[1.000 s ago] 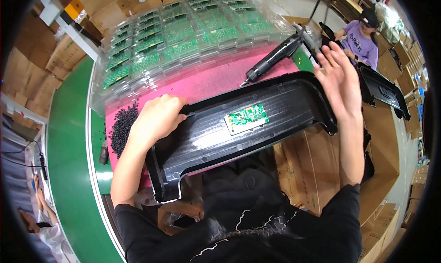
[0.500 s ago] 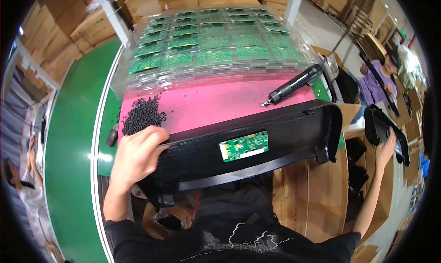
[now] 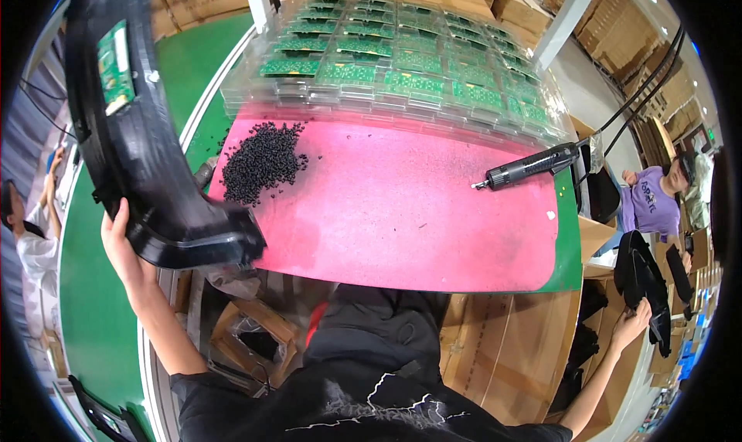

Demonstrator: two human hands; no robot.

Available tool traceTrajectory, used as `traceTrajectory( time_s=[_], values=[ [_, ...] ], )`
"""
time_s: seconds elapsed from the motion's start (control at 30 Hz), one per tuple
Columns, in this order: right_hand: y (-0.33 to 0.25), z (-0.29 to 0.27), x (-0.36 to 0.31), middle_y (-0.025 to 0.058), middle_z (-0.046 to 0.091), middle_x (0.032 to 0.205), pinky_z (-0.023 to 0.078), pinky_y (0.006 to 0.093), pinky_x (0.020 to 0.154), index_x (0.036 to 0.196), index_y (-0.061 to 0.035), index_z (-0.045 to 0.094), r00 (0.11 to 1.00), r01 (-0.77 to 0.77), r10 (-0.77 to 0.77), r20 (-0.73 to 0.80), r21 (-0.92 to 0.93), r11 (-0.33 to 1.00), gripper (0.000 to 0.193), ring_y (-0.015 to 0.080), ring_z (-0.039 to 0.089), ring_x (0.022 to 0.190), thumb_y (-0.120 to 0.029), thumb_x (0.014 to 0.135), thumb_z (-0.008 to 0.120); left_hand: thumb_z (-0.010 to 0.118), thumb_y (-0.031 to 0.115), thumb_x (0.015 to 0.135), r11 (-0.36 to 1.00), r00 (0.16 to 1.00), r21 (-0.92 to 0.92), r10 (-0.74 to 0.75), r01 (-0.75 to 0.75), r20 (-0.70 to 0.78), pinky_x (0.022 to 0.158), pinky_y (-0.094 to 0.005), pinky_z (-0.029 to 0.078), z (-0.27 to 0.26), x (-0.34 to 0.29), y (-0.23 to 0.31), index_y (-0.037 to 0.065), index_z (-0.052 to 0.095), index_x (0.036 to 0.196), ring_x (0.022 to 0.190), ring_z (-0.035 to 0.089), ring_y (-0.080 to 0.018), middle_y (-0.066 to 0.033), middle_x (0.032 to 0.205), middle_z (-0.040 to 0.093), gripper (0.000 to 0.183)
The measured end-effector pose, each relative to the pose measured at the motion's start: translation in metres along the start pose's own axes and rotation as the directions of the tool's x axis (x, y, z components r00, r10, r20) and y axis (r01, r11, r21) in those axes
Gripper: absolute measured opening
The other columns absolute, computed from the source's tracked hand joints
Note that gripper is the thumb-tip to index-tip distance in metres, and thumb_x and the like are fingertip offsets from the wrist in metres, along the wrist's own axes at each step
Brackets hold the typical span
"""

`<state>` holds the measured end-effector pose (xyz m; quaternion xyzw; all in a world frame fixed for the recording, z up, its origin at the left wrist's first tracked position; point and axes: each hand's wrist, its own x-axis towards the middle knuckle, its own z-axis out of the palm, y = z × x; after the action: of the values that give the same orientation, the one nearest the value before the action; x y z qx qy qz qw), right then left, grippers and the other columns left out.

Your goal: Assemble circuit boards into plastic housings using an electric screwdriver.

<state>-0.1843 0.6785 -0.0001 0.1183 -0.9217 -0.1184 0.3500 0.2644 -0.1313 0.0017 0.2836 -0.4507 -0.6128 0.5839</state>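
My left hand (image 3: 127, 247) grips the lower end of a long black plastic housing (image 3: 158, 171), which stands tilted up over the left of the table. A green circuit board (image 3: 116, 69) sits inside that housing, near its upper end. Far out to the right, my right hand (image 3: 632, 324) is closed on the edge of another black plastic housing (image 3: 643, 276). An electric screwdriver (image 3: 529, 168) lies on the pink mat (image 3: 402, 226), its bit pointing left. Beside the left housing is a heap of small black screws (image 3: 263, 162).
Stacked clear trays (image 3: 309, 94) of green circuit boards fill the table's back. A green belt (image 3: 89, 318) runs along the left, with another black part (image 3: 104, 411) at its near end. Cartons (image 3: 510, 349) stand below the table. A co-worker in purple (image 3: 651, 198) is at the right, another (image 3: 35, 249) at far left.
My left hand has swung the housing with the circuit board off the mat, up and to the left. The right hand has moved lower with its housing, and the view has shifted.
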Motion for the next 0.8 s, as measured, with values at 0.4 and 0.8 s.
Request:
traceTrajectory(
  time_s=[0.4, 0.8],
  values=[
    [-0.070, -0.107, 0.070, 0.0251, 0.072, 0.100, 0.055, 0.0445, 0.072, 0.104, 0.0087, 0.070, 0.804, 0.042, 0.013, -0.594, 0.079, 0.996, 0.029, 0.0397, 0.069, 0.085, -0.019, 0.095, 0.069, 0.059, 0.008, 0.091, 0.957, 0.973, -0.229, -0.206, 0.177, -0.108, 0.086, -0.0386, 0.059, -0.117, 0.062, -0.032, 0.001, 0.063, 0.106, 0.096, 0.071, -0.0262, -0.0119, 0.108, 0.071, 0.017],
    [-0.351, -0.184, 0.064, 0.0033, 0.063, 0.093, 0.045, 0.0280, 0.049, 0.093, -0.0059, 0.062, 0.435, 0.826, -0.831, -0.346, 0.520, 0.216, 0.019, 0.0130, 0.060, 0.065, -0.013, 0.076, 0.063, 0.071, 0.015, 0.091, 0.905, 0.682, 0.411, 0.370, -0.110, -0.631, 0.103, -0.0408, 0.048, -0.129, 0.116, -0.050, -0.008, 0.044, 0.136, 0.115, 0.059, -0.0268, -0.0186, 0.128, 0.058, 0.057]
  ],
)
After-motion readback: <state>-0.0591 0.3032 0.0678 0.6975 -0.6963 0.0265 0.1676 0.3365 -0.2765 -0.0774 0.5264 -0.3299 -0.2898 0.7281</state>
